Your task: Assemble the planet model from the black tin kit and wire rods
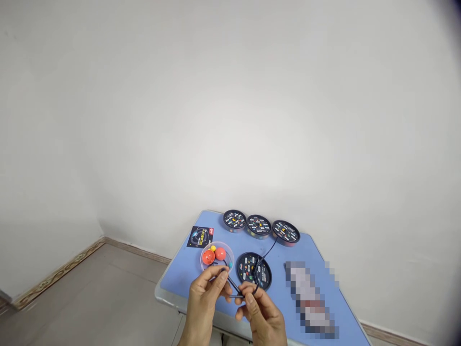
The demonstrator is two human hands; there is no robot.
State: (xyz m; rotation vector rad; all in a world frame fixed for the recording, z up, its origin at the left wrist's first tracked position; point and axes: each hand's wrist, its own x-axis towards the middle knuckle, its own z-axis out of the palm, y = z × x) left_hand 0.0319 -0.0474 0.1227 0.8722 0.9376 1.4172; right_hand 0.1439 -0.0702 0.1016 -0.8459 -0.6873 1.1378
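Observation:
Between the fingers of both hands is a thin black rod or cord [234, 283], bent or doubled; I cannot make out its exact kind. My left hand [207, 295] pinches its left end between thumb and fingers. My right hand [262, 312] is closed on its right end. Another dark strand [268, 251] curves from near the right hand up toward the rightmost tin. Just beyond the hands lies a round black lid or tray [247, 265] printed with planets. Left of it, a clear bowl [232, 250] holds a red ball [220, 253], an orange half-ball [208, 257] and a yellow ball [213, 248].
Three round planet-printed tins [234, 219] stand in a row along the back of the blue table [281, 288]. A black printed card [200, 237] lies at the left edge. On the right is a pixelated flat object [311, 300]. A white wall [230, 120] rises behind.

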